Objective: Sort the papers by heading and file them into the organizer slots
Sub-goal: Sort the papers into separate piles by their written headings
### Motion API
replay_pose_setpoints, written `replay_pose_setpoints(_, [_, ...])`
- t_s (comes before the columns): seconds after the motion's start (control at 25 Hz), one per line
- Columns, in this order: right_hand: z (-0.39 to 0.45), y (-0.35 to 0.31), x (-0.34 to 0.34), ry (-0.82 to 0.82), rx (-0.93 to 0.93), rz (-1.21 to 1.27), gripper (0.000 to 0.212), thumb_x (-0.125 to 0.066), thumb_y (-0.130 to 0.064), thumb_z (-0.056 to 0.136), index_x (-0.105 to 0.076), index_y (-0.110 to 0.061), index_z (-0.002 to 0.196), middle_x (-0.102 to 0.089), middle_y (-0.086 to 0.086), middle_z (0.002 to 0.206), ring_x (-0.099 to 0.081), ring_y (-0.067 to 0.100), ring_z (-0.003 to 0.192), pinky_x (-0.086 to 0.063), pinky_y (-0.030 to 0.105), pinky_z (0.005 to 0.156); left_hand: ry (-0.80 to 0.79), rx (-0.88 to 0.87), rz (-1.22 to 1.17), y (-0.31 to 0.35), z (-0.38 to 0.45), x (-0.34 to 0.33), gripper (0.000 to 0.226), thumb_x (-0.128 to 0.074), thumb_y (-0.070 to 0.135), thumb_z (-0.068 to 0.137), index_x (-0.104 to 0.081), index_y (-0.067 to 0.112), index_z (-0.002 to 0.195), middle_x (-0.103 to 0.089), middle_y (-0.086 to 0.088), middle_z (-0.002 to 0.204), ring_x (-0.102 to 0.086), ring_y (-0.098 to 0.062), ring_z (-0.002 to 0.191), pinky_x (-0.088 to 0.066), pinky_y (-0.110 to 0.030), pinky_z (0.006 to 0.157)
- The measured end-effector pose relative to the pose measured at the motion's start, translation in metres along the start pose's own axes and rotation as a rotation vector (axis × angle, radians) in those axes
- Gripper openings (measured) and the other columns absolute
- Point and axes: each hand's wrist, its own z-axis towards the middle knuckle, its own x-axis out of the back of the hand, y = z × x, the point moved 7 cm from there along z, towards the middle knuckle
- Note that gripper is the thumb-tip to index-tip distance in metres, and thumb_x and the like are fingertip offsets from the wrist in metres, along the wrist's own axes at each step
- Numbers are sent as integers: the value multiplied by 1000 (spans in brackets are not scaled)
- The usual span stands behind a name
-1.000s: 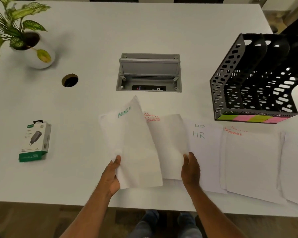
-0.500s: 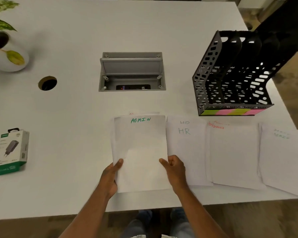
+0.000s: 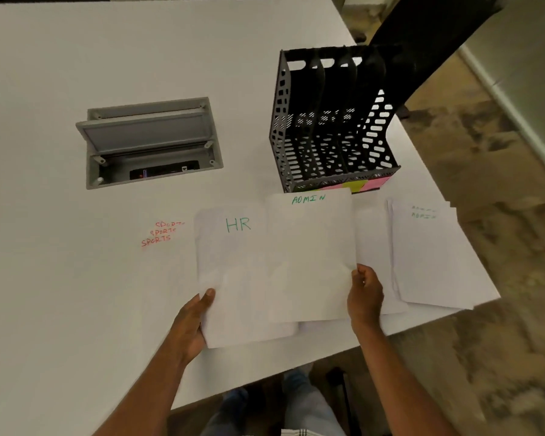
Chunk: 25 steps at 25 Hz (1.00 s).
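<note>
**ADMIN sheet going to its pile**

My left hand [image 3: 192,322] pinches the HR sheet [image 3: 233,278] at its lower edge. My right hand [image 3: 365,294] grips the ADMIN sheet [image 3: 310,256]. Best to carry it flat and square it onto the ADMIN pile [image 3: 434,256], just right of it. That pile's headings are blurry, probably ADMIN. The SPORTS pile [image 3: 161,234] sits left. The organizer [image 3: 331,121] stands beyond, with nothing visibly filed yet.

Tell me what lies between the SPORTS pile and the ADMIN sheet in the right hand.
The HR sheet, held by the left hand, lies between the SPORTS pile and the ADMIN sheet gripped by the right hand. Head view.
</note>
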Motion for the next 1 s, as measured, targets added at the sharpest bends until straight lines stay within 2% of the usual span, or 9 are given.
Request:
replay_pose_setpoints(0.16, [58,21,68,54,-2,-22,30,-42,-18,104,-59,-10,127,-64,10,125,-58,28,118,-46,37,102,-38,43,44,-33,20,-75,39,-66,26,93,-65,10,129,-69,-16,127,-66,-35,118,-51,-58,99])
replay_pose_setpoints(0.32, [112,43,139,149,-38,-55,29,-43,-18,104,-60,-8,126,-64,12,126,-58,31,119,-45,40,102,-53,49,82,-59,42,-153,38,-65,23,94,-64,10,129,-71,-15,124,-66,-34,115,-56,-50,90])
replay_pose_setpoints(0.48, [173,78,214,257,-57,-162,31,-42,-16,103,-60,-6,126,-63,14,127,-57,34,118,-44,42,102,-94,46,104,-79,60,-222,36,-64,21,94,-64,11,128,-72,-16,122,-66,-36,114,-58,-49,85])
replay_pose_setpoints(0.6, [213,123,241,245,-105,-237,31,-42,-17,102,-59,-6,126,-63,17,126,-58,37,116,-47,47,100,-82,40,112,-87,72,-247,40,-66,21,92,-64,10,129,-70,-16,125,-64,-37,118,-52,-53,98])
replay_pose_setpoints(0.72, [230,151,241,188,-146,-380,32,-50,-21,99,-56,-11,129,-62,19,129,-56,39,117,-48,53,100,-53,28,107,-87,75,-253,34,-65,19,94,-67,9,126,-71,-15,124,-65,-33,117,-46,-54,106])
replay_pose_setpoints(0.8, [228,145,231,209,-132,-499,41,-60,-26,94,-50,-14,133,-55,20,134,-50,42,121,-45,58,100,-40,17,104,-83,72,-249,30,-64,18,95,-68,10,124,-72,-14,123,-67,-31,115,-47,-53,105])
replay_pose_setpoints(0.84, [223,132,221,220,-81,-484,43,-62,-26,94,-49,-14,133,-53,21,135,-49,42,121,-45,57,98,-34,15,100,-82,71,-246,30,-64,18,95,-68,10,123,-72,-14,123,-68,-31,113,-48,-53,104])
replay_pose_setpoints(0.92, [197,95,181,139,60,-277,34,-60,-27,96,-53,-18,129,-55,15,131,-56,31,113,-51,49,93,-8,12,94,-78,65,-234,31,-64,19,94,-68,9,123,-72,-14,122,-69,-31,112,-49,-54,103])
replay_pose_setpoints(1.0, [156,60,122,-83,99,-79,26,-57,-30,98,-54,-27,124,-57,1,125,-59,15,104,-56,42,91,30,12,74,-76,60,-218,32,-65,20,93,-68,8,123,-72,-15,123,-68,-32,113,-48,-56,104])
